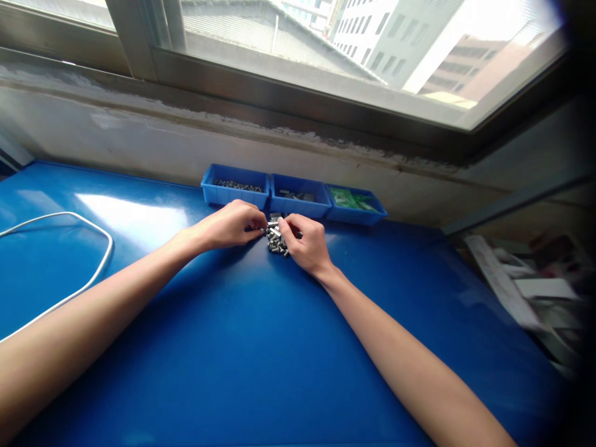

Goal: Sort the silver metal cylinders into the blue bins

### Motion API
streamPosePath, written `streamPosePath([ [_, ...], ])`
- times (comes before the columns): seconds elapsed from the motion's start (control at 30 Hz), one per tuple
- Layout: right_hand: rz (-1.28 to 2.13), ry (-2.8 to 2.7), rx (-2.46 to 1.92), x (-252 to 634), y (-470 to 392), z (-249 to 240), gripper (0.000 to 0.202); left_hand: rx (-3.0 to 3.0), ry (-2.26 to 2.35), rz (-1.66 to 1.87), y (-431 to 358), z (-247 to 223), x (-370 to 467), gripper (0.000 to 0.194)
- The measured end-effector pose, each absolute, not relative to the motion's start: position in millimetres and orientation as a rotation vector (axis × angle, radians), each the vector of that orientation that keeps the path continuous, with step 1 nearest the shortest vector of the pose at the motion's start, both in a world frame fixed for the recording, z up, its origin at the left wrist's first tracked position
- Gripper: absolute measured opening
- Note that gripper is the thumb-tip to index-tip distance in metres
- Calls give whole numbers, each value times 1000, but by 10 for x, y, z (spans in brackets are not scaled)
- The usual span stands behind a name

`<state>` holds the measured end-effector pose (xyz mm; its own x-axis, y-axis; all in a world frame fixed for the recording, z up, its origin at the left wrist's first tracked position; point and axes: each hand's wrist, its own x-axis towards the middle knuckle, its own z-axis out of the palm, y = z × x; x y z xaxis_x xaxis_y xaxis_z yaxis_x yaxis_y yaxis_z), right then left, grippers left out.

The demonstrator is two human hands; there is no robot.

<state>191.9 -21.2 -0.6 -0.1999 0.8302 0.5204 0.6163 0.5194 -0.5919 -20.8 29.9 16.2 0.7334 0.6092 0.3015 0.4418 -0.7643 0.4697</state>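
Observation:
A pile of small silvery metal cylinders (278, 244) lies on the blue table, just in front of the bins. On the pile's left side is my left hand (236, 225), its thumb and fingertips pinched around something too small to name. My right hand (305, 241) is at the pile's right edge, with thumb and fingers closed near a metal cylinder (275, 231); whether it grips that piece is unclear. The right fingertips are partly hidden behind the hand.
Three blue bins stand against the wall: a left bin (235, 195) with small metal parts, a middle bin (298, 207) with metal pieces, a right bin (356, 215) with green packets. A white cable (105, 261) curves across the table (242, 360) at left. Clutter (535, 285) sits at right.

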Motion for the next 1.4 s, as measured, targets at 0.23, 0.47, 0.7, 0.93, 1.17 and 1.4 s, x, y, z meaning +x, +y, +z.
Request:
streamPosePath([
  [0.23,312,-1916,-1178,1920,-209,-5,34,2577,785,659,254,188,-208,15],
  [0.47,303,-1922,-1180,1911,-214,2,35,2591,755,642,224,140,-159,25],
  [0.7,312,-1919,-1189,1908,-213,9,36,2534,776,674,224,155,-158,24],
  [0.93,310,-1914,-1183,1905,-220,10,35,2295,829,673,218,204,-159,30],
  [1.17,326,-1915,-1192,1916,-213,-5,35,2004,902,718,295,154,-180,37],
  [1.4,329,-1917,-1179,1913,-215,-12,35,2178,975,791,304,182,-217,26],
])
